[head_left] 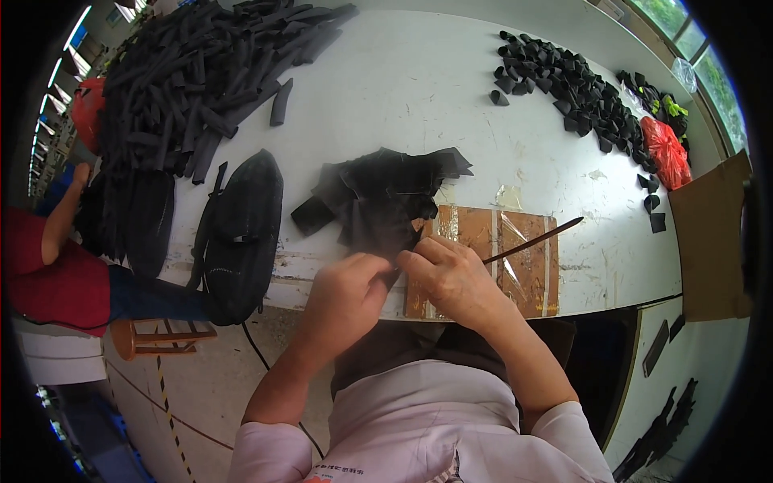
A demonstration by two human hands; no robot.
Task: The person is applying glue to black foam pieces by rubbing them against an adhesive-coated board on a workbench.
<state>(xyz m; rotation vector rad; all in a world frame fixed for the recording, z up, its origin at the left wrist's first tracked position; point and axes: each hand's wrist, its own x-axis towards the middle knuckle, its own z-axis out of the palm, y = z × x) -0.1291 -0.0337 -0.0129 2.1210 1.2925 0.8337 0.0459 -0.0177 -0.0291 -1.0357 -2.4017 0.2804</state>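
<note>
My left hand (345,294) and my right hand (457,278) meet at the table's front edge. Their fingers are closed in a pinch around a small black piece of material (392,278), mostly covered by the fingertips. From behind my right hand a thin dark brown rod (538,238) points out to the right; whether that hand grips it too is hidden. Under the right hand lies a brown board (527,278) with strips of clear tape. Just beyond my hands is a loose heap of flat black pieces (378,189).
A black bag-like item (243,237) lies left, before a big pile of dark strips (189,88). Small folded black pieces (564,88) and a red plastic bag (665,153) are far right, near a cardboard box (713,241). A person in a red top (72,278) sits left.
</note>
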